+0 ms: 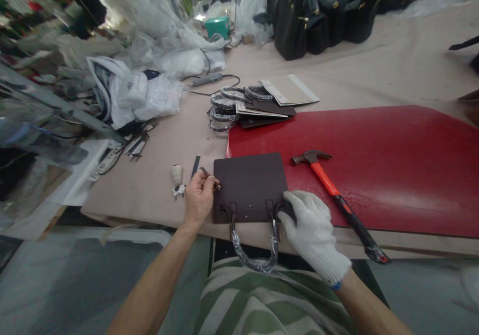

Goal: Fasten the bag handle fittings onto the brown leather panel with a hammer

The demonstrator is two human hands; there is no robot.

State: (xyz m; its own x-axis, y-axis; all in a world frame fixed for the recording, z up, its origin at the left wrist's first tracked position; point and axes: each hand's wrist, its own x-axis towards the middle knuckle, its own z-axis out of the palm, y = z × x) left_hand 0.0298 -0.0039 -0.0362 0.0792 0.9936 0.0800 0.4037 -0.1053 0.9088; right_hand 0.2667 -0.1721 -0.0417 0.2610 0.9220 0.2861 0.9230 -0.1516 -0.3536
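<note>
A dark brown panel (250,182) lies at the table's front edge, with a plastic-wrapped handle (254,260) attached along its near side and hanging toward me. Bare, my left hand (200,195) is closed on a small dark rod-like tool (205,171) beside the panel's left edge. My right hand (309,225) wears a white knit glove and is closed around something dark at the panel's lower right corner, by the handle's end; its fingertips are partly hidden.
A claw hammer (333,190) lies on a red sheet (374,165) at right. Wrapped handles and panels (262,105) are stacked beyond. A cone-shaped spool (176,175) stands left. Black bags (292,20) and plastic wrapping (149,20) are at the back.
</note>
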